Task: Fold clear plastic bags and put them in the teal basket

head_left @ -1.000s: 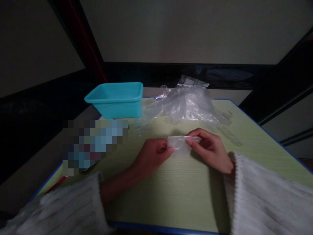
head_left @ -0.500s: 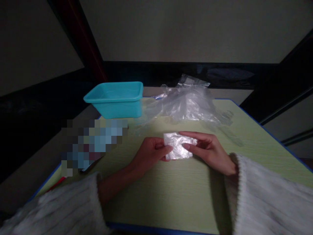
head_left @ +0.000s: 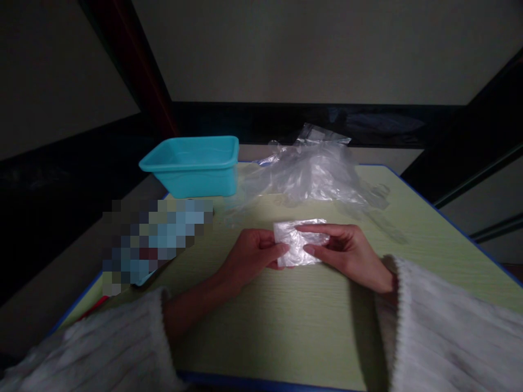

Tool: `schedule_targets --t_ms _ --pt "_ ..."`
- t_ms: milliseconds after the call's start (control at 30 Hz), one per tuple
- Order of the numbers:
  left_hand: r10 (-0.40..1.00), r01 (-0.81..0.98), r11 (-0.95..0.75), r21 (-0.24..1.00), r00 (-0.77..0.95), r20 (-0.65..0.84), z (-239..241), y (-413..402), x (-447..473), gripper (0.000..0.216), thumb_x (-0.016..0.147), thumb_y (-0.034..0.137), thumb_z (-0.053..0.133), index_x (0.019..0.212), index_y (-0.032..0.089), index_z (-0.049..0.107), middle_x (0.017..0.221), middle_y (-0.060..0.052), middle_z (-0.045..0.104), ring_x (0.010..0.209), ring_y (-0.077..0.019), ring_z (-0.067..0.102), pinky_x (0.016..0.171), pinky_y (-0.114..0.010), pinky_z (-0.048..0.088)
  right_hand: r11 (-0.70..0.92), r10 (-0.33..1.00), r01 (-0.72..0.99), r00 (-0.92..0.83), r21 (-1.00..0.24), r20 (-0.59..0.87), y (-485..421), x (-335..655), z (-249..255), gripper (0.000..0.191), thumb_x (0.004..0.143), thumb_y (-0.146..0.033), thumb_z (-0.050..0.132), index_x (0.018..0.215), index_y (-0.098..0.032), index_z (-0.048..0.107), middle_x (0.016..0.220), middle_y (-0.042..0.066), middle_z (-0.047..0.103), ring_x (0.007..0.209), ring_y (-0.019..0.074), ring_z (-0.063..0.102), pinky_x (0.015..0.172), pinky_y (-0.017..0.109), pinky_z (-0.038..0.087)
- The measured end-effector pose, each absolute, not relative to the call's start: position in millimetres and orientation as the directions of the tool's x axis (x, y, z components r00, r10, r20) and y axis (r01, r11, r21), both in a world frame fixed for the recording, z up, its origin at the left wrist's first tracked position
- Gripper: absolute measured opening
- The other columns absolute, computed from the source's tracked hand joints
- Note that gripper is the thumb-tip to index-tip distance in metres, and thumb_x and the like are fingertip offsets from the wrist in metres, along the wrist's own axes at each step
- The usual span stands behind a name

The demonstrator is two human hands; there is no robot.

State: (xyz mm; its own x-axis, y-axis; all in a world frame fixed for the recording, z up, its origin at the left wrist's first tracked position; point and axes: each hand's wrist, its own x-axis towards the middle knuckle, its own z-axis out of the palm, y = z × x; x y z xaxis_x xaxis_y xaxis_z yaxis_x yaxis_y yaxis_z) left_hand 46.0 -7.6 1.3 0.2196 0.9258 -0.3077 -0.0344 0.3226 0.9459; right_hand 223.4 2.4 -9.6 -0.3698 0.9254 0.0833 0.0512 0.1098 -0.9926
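A folded clear plastic bag [head_left: 296,243], pressed into a small shiny rectangle, is held between both hands above the table. My left hand [head_left: 255,250] pinches its left end, thumb on the near face and fingers behind. At the right end, my right hand [head_left: 347,250] has its thumb and index finger against the near face, the index finger lying along the upper part. Its other fingers are partly hidden. Beyond the hands lies a loose heap of crumpled clear plastic bags [head_left: 322,177].
A turquoise plastic basin [head_left: 200,182] stands at the back left of the pale green table [head_left: 269,337], which has a blue edge. A blurred-out light-blue item [head_left: 175,234] lies at the left, with a red stick-like thing [head_left: 93,307] near it.
My right index finger has moved from the folded bag's upper edge down onto its near face, so the top edge now shows. My left hand keeps its place.
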Motion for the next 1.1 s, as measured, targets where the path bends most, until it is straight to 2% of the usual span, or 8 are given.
schedule_targets --t_ms 300,400,500,567,767,867,967,1100 --pt "0.944 0.002 0.219 0.976 0.252 -0.212 -4.7 -8.2 43.2 0.01 0.068 0.016 0.062 0.072 0.01 0.069 0.062 -0.002 0.069 0.058 -0.0121 0.064 0.054 -0.017 0.048 0.154 0.923 0.047 -0.362 -0.987 0.127 3.3 224.5 -12.5 0.043 0.068 -0.019 0.069 0.111 -0.021 0.065 0.074 0.0 0.064 0.052 0.0078 0.052 0.046 0.019 0.044" --pt "0.968 0.016 0.076 0.997 0.24 -0.078 -7.8 -9.8 42.7 0.032 0.067 0.015 0.064 0.099 0.01 0.064 0.07 -0.003 0.071 0.066 -0.0156 0.067 0.058 -0.02 0.05 0.146 0.93 0.069 -0.35 -0.987 0.113 3.8 225.5 -14.1 0.044 0.068 -0.021 0.068 0.112 -0.02 0.064 0.073 0.0 0.063 0.048 0.007 0.048 0.042 0.019 0.041" --pt "0.973 0.007 -0.061 0.998 0.222 0.057 -8.4 -12.2 41.2 0.066 0.067 0.014 0.065 0.13 0.016 0.043 0.082 -0.002 0.071 0.075 -0.0164 0.068 0.065 -0.023 0.052 0.13 0.931 0.067 -0.353 -0.989 0.099 4.3 225.5 -14.1 0.044 0.068 -0.021 0.068 0.112 -0.02 0.064 0.07 0.0 0.062 0.049 0.0073 0.047 0.043 0.019 0.04" --pt "0.967 0.02 -0.126 0.992 0.227 0.118 -8.0 -13.1 39.6 0.073 0.07 0.015 0.064 0.136 0.02 0.034 0.082 0.0 0.07 0.075 -0.0144 0.067 0.067 -0.022 0.052 0.127 0.929 0.064 -0.358 -0.99 0.096 4.4 225.1 -13.4 0.045 0.068 -0.021 0.068 0.112 -0.019 0.064 0.066 -0.001 0.06 0.049 0.0075 0.046 0.043 0.019 0.039" --pt "0.965 0.143 -0.188 0.972 0.209 0.156 -8.9 -10.1 38.4 0.036 0.071 0.02 0.062 0.106 0.013 0.066 0.062 0.002 0.065 0.057 -0.0095 0.059 0.06 -0.019 0.049 0.154 0.927 0.08 -0.356 -0.985 0.116 4.2 224.9 -11.9 0.044 0.068 -0.02 0.068 0.112 -0.018 0.064 0.064 -0.002 0.059 0.046 0.0056 0.043 0.041 0.017 0.037" --pt "0.974 0.146 -0.169 0.975 0.179 0.141 -6.8 -9.0 40.2 0.027 0.069 0.019 0.063 0.093 0.012 0.072 0.071 -0.002 0.071 0.062 -0.0123 0.063 0.059 -0.02 0.05 0.16 0.919 0.085 -0.376 -0.983 0.117 3.7 224.9 -11.3 0.044 0.069 -0.02 0.067 0.113 -0.018 0.063 0.063 -0.003 0.06 0.044 0.0056 0.044 0.04 0.017 0.038" --pt "0.98 0.149 -0.152 0.977 0.15 0.13 -2.7 -8.9 41.0 0.02 0.066 0.018 0.066 0.085 0.014 0.074 0.086 -0.006 0.073 0.074 -0.0158 0.066 0.064 -0.02 0.051 0.179 0.915 0.067 -0.377 -0.982 0.141 3.0 224.4 -10.5 0.041 0.069 -0.021 0.068 0.109 -0.02 0.065 0.077 0.001 0.067 0.051 0.0072 0.052 0.046 0.019 0.044" --pt "0.989 0.128 -0.08 0.988 0.131 0.063 -0.6 -8.1 40.3 0.02 0.065 0.016 0.067 0.083 0.014 0.074 0.082 -0.006 0.073 0.069 -0.0156 0.066 0.06 -0.021 0.05 0.226 0.902 0.079 -0.394 -0.971 0.178 2.9 223.7 -9.4 0.029 0.069 -0.022 0.068 0.097 -0.02 0.071 0.086 0.004 0.071 0.056 0.0094 0.057 0.05 0.02 0.047"
